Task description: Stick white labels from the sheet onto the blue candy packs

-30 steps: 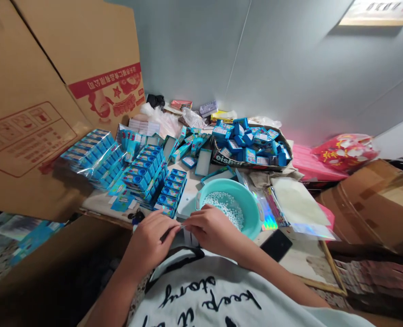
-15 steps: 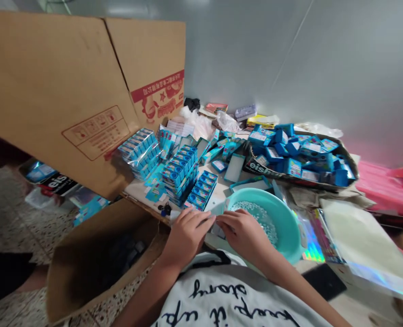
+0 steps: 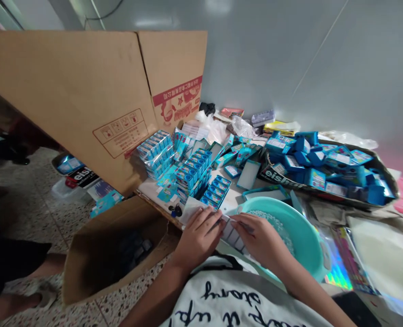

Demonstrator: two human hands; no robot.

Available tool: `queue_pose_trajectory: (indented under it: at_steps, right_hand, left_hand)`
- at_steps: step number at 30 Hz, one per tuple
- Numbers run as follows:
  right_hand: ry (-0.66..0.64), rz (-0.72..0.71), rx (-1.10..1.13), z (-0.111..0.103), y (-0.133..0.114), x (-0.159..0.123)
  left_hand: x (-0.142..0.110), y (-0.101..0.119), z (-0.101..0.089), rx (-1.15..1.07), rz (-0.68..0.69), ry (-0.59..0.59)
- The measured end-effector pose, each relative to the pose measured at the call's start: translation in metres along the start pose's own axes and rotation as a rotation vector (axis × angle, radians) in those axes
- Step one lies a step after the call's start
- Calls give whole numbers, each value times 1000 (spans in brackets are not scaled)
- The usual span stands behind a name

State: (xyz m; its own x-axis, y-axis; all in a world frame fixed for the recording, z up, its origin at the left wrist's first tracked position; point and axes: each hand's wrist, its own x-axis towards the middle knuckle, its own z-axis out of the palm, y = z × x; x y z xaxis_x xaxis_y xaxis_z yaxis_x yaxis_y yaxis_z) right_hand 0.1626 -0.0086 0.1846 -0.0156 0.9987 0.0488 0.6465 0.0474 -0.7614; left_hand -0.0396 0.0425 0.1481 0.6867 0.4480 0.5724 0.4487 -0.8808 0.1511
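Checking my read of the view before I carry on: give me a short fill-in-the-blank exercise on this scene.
The round turquoise plastic basin holds many small ____ pellets.
The hand nearer that basin is the person's ____ one.
The long dark open tray holds a heap of small boxes coloured ____.
The printing on the large upright brown cardboard is ____.

Missing words: white; right; blue; red.

Head view, looking forward and down from above; left hand, right hand close, wall beyond.
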Motion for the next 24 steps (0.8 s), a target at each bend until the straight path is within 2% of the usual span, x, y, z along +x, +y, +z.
queue_pose_trajectory:
  at_steps: [4,10,13,16,18,19,21,24]
  right_hand:
    - [13,55,59,0,6,-1]
    - [117,173,178,-10,12,-3]
    - [139,187,222,-16,15,-7]
    - [206,259,245,-20,24,-12]
    - [285,311,259,-24,37,-17]
    - [329,338,259,-26,45,-20]
    - [420,396,241,-30,67,-28]
    - [507,482,137,-35,109,-45]
  left_hand:
    - [-1,-1,4,-38,42,23]
    - [3,-5,10,-200,192,3]
    - [3,-8,14,-277,192,7]
    - [1,-11,20,-428,137,-16]
    - [0,-11,26,-555,29,-18]
    - [0,-11,29,-621,-68,-6]
    - [1,-11,35,-782,-355,43]
    - [7,-16,39,-1071,-857,120]
